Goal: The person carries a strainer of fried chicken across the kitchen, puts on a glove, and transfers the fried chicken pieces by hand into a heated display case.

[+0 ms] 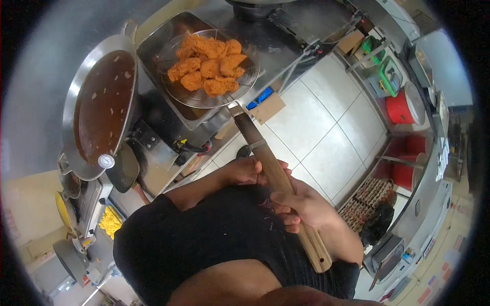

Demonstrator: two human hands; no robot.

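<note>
Strainer (249, 73), heaped with fried chicken (210, 67), sat in the upper middle of the head view over a metal tray (193, 122), up and left of both hands. Its long handle (269, 164) slanted toward the lower right, with the left hand (246, 171) wrapped around it nearer the chicken and the right hand (302, 203) clasping it farther down.

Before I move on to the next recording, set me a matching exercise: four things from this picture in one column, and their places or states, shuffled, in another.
Things:
1. Fried pieces
2. Round dial
3. Wooden handle
4. Brown liquid

Places and states:
A. Has a hole near its end
B. Fills much of the wok
C. Heaped on the wire strainer
D. At the wok's rim

Pairs: 1-C, 2-D, 3-A, 4-B
</note>
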